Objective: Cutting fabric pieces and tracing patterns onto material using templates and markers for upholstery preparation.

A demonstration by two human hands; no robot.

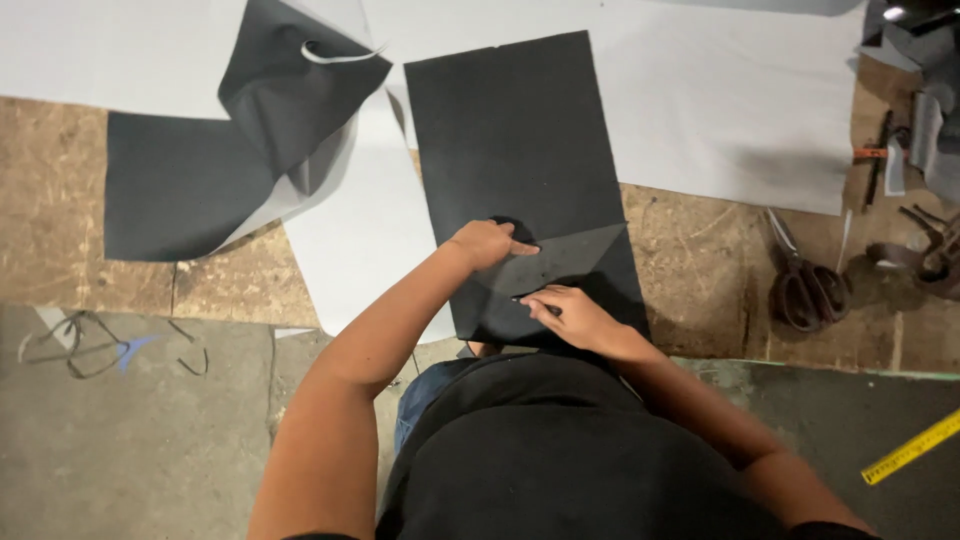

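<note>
A black rectangular sheet (515, 130) lies on the wooden table in front of me. On its lower part rests a thin grey angular piece (570, 258). My left hand (485, 243) sits with curled fingers on the sheet at that piece's upper left corner, over a small dark rounded shape I cannot make out. My right hand (568, 315) rests on the sheet's lower edge and pinches a thin dark pen-like tool (527, 297), whose tip touches the grey piece's lower edge.
A folded black and grey sheet (250, 140) lies at the left over pale grey sheets (720, 110). Large scissors (805, 285) and other metal tools (900, 150) lie at the right. A yellow measuring tape (912, 448) and a dark strap (90, 345) are lower down.
</note>
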